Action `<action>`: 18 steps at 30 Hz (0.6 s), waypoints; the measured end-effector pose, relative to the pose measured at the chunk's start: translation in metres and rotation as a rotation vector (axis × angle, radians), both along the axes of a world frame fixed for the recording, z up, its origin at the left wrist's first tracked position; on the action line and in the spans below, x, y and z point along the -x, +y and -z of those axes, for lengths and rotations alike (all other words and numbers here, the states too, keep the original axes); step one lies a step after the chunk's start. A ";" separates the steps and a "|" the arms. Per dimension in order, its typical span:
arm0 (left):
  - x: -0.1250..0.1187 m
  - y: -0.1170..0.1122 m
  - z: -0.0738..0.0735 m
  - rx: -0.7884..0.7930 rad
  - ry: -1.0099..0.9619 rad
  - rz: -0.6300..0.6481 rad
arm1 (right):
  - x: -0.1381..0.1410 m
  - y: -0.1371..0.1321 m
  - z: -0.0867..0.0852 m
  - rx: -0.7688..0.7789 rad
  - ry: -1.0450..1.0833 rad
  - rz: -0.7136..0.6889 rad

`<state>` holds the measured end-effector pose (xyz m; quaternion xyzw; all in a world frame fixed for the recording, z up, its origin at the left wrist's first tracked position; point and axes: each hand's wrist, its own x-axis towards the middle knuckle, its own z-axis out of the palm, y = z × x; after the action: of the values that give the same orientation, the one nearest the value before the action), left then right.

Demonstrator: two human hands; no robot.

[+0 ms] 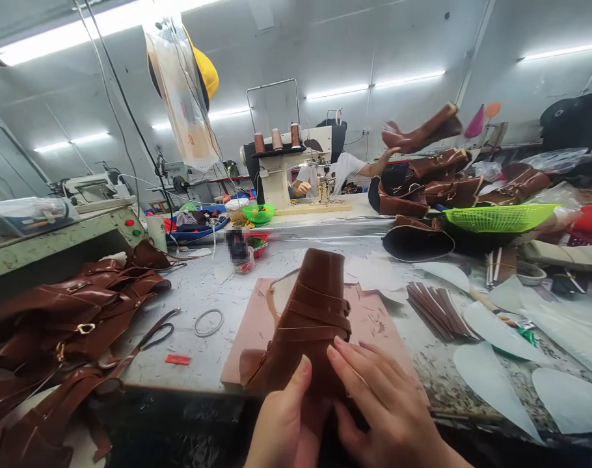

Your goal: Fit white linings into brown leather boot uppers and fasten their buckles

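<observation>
A brown leather boot upper (309,318) with straps across it lies on a pink cutting board (374,318) at the table's near edge. My left hand (283,422) grips its near left side, thumb pressed on top. My right hand (381,403) lies on its near right part, fingers together and pressing on the leather. Both hands hold the piece against the board.
A heap of brown strapped uppers (66,318) lies at left, with scissors (157,335) and a metal ring (209,322) beside it. Brown strips (437,311) and white cut shapes (501,331) lie at right. Across the table a person (342,170) at a sewing machine (281,162) reaches toward stacked boots (427,175); a green basket (498,216) sits nearby.
</observation>
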<state>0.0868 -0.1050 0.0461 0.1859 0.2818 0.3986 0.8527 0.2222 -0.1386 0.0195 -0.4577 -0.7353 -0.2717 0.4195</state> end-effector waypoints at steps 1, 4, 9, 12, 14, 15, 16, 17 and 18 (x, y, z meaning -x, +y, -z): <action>0.000 0.000 0.001 0.025 0.011 -0.007 | 0.003 0.001 0.000 -0.010 -0.036 0.022; 0.001 0.001 0.002 0.026 -0.041 0.003 | 0.007 0.002 0.000 -0.027 -0.129 0.064; 0.000 0.007 0.001 -0.136 -0.167 0.051 | 0.010 0.011 0.005 0.015 -0.077 0.114; -0.014 0.018 0.003 -0.279 -0.179 0.014 | 0.007 0.033 0.015 0.138 0.144 0.085; -0.027 0.023 0.009 -0.314 -0.104 0.000 | 0.002 0.054 0.026 0.312 0.341 0.063; -0.032 0.024 0.013 -0.308 -0.037 0.011 | -0.001 0.064 0.033 0.412 0.422 0.070; -0.036 0.023 0.017 -0.299 0.043 0.042 | -0.005 0.074 0.040 0.500 0.474 0.089; -0.036 0.021 0.022 -0.304 0.121 0.090 | -0.010 0.083 0.046 0.576 0.501 0.113; -0.033 0.018 0.027 -0.333 0.187 0.158 | -0.016 0.090 0.052 0.629 0.502 0.131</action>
<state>0.1198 -0.0868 0.0192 0.3819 0.2745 0.3523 0.8091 0.2378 -0.0489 -0.0323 -0.6616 -0.6267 0.0606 0.4073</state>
